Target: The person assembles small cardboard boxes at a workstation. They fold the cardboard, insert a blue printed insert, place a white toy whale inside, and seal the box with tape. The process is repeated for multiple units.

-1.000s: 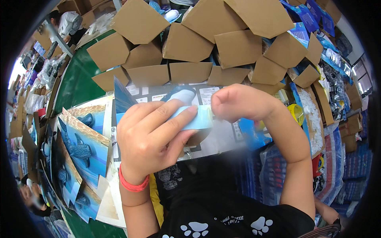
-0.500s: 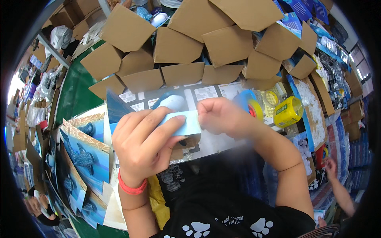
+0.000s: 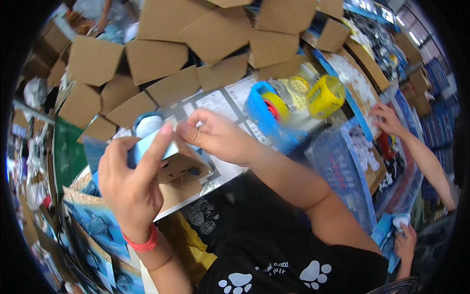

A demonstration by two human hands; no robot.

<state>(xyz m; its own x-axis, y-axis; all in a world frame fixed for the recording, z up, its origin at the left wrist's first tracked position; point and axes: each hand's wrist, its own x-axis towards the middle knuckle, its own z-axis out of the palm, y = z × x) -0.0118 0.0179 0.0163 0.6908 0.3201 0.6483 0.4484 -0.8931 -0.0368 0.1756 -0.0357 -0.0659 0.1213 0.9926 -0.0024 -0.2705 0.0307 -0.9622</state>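
My left hand [image 3: 125, 181] grips a small cardboard box, with its thumb along the light blue top [image 3: 172, 148]. The box's brown side, with small holes in it, faces me. At the box's far right edge my right hand [image 3: 213, 134] has its thumb and bent fingers closed together. Whatever lies between those fingertips is too small or hidden to make out. Just beyond the box sits a rounded white and blue toy [image 3: 148, 125], partly covered by it. Both hands are above a white printed sheet [image 3: 223, 105] on the work surface.
A blue tape dispenser [image 3: 255, 110] with a yellow roll and a yellow jar [image 3: 327, 96] stand to the right. Open brown cartons [image 3: 156, 59] line the back. Printed blue cards [image 3: 95, 220] with dark animal figures lie left. A co-worker's hands [image 3: 389, 120] are at the right.
The view has swung, so both hands and the box appear farther left. The box is tilted now, showing its brown side. My right hand stays at its edge.
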